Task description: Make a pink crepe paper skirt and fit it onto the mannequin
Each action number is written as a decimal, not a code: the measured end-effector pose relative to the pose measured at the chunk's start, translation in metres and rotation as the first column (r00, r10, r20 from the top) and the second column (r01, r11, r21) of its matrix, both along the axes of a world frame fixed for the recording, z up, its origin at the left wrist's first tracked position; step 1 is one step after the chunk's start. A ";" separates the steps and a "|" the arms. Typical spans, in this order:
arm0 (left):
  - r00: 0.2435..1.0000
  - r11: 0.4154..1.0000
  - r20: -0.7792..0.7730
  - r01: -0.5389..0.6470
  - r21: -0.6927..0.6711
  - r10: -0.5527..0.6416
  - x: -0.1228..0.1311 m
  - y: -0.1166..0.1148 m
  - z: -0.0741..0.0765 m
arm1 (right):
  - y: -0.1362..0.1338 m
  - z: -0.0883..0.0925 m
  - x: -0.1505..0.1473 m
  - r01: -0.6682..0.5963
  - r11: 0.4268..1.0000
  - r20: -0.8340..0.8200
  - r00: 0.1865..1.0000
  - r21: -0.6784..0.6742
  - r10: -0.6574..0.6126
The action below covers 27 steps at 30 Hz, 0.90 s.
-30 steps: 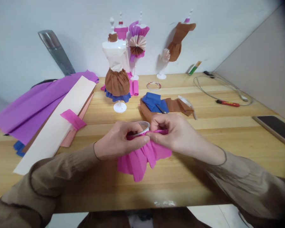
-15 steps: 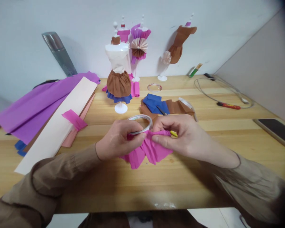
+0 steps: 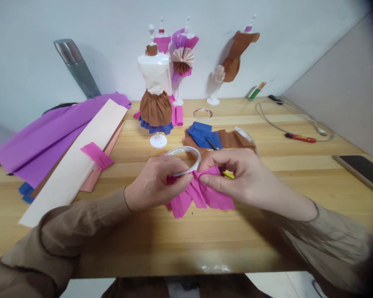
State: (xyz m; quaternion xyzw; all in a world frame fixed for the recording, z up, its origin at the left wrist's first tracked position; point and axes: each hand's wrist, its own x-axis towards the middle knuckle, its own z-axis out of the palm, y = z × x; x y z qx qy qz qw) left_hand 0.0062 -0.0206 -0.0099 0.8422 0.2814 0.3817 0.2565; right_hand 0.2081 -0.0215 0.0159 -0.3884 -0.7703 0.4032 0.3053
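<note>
Evidently, the left hand (image 3: 161, 182) gripped the ring (image 3: 197, 160) and pink paper (image 3: 180, 204) over the table (image 3: 143, 248) while the right hand (image 3: 240, 174) pinched the paper just alongside, where a hard tug risked tearing it.

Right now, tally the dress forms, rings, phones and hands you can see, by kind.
Dress forms: 4 (white-topped form, pink-topped form, purple-topped form, brown-dressed form)
Rings: 2 (held ring, tabletop ring)
Phones: 1 (dark-screened phone)
Hands: 2 (left hand, right hand)
Total: 9
</note>
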 end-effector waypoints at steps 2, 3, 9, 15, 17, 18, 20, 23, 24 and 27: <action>1.000 1.000 0.003 0.011 0.005 -0.011 0.000 0.000 0.000 | 0.000 -0.001 0.000 0.025 1.000 0.003 1.000 -0.010 -0.025; 1.000 1.000 0.004 0.016 0.013 -0.016 0.000 0.000 0.000 | 0.000 -0.001 0.000 0.035 0.999 0.010 0.999 -0.015 -0.035; 0.999 0.998 -0.015 0.044 0.054 -0.043 0.001 -0.001 0.001 | -0.001 -0.004 0.000 0.086 0.996 0.066 0.994 -0.013 -0.085; 0.999 0.999 -0.005 0.036 0.004 -0.036 0.001 -0.001 0.001 | 0.002 -0.002 0.002 0.074 0.997 0.101 0.992 0.008 -0.074; 1.000 0.998 0.008 0.019 -0.055 -0.019 0.000 0.000 0.001 | 0.005 0.000 0.003 0.025 0.999 0.084 0.996 -0.032 -0.022; 1.000 0.995 0.018 0.013 -0.095 -0.011 0.000 0.000 0.001 | 0.006 0.001 0.004 0.004 0.998 0.071 0.997 -0.063 0.001; 0.999 0.983 0.036 0.012 -0.181 -0.005 -0.001 0.000 0.000 | 0.008 0.000 0.004 -0.012 0.992 0.041 0.999 -0.130 0.017; 0.999 0.968 0.053 0.019 -0.250 -0.006 -0.002 0.001 0.000 | 0.010 -0.003 0.005 0.011 0.981 0.006 1.000 -0.193 -0.010; 0.999 0.969 0.053 0.017 -0.245 -0.004 -0.002 0.001 0.000 | 0.010 -0.005 0.004 0.021 0.980 0.000 1.000 -0.199 -0.021; 0.999 0.982 0.034 0.000 -0.190 0.006 -0.002 0.001 0.000 | 0.010 -0.009 0.005 0.041 0.981 -0.001 0.999 -0.189 -0.042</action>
